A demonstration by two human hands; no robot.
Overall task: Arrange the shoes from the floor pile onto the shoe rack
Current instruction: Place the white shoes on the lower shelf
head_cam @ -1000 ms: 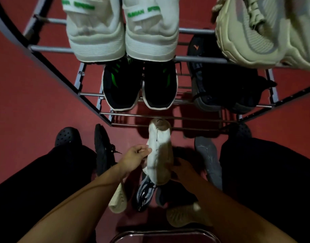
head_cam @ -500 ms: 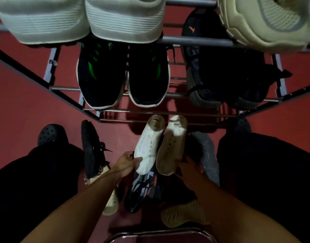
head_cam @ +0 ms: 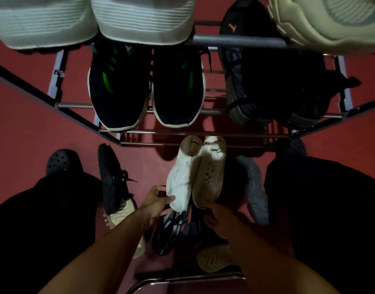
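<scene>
Two white shoes are held side by side, toes pointing at the shoe rack's [head_cam: 182,132] lowest front bar. My left hand [head_cam: 155,201] grips the heel of the left white shoe [head_cam: 181,177], its upper showing. My right hand [head_cam: 216,217] holds the heel of the right white shoe [head_cam: 211,175], tan sole turned up. Below them lies the floor pile: a black shoe with laces [head_cam: 112,179], a patterned dark shoe [head_cam: 169,230], a grey shoe [head_cam: 254,192] and a tan-soled shoe [head_cam: 214,259].
On the rack's middle shelf sit a black-and-green pair [head_cam: 144,90] and a dark pair [head_cam: 273,88]. White shoes [head_cam: 93,20] and a cream sneaker [head_cam: 331,20] fill the top shelf. My dark-trousered legs and black clogs [head_cam: 61,161] flank the pile. A metal stool edge [head_cam: 188,281] lies near.
One white shoe was held on its own; the second came up beside it. Both have moved toward the rack's bottom bar, and my view has dropped lower and closer.
</scene>
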